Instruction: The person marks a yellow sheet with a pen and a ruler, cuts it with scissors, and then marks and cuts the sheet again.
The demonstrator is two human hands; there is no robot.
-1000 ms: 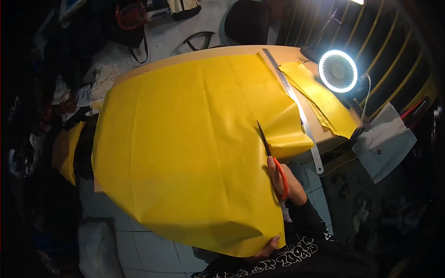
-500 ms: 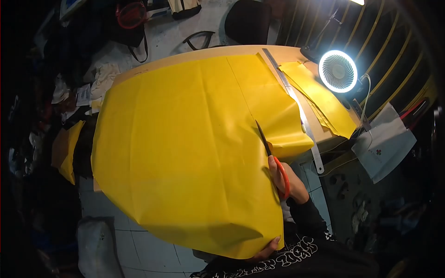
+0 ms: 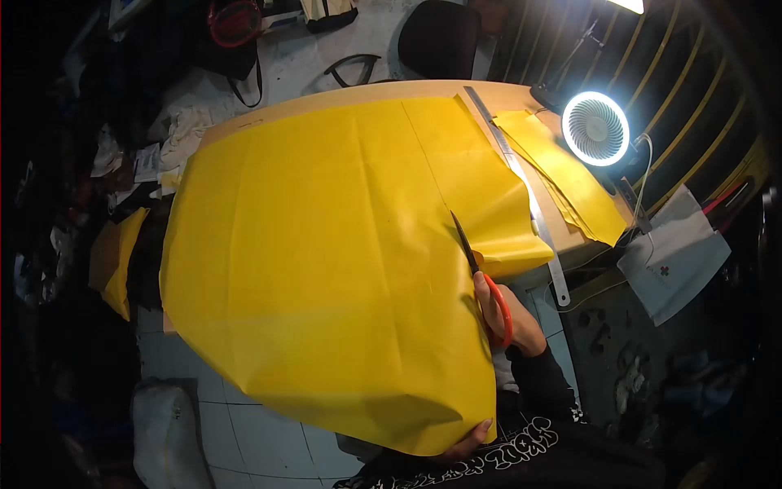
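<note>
R hand (image 3: 526,326) grasping scissors (image 3: 465,243), right of ctr; L hand (image 3: 472,442) pinching yellow sheet (image 3: 309,244) at btm, sheet filling mid-frame; slack near scissors could prob. buckle, dragging cut off thin line (image 3: 423,151)

A big yellow sheet (image 3: 301,244) lay over a table (image 3: 440,87) and hung down at the near side. The right hand (image 3: 494,310) held scissors (image 3: 463,238) with orange handles. Their dark blades pointed away from the person, at the cut in the sheet, just below a thin dark line. The left hand (image 3: 471,444) held the sheet's near corner. A long metal ruler (image 3: 562,281) lay beside the sheet, between it and some smaller yellow pieces (image 3: 566,181). A round fan (image 3: 595,129) with a bright ring of light stood near those pieces.
</note>
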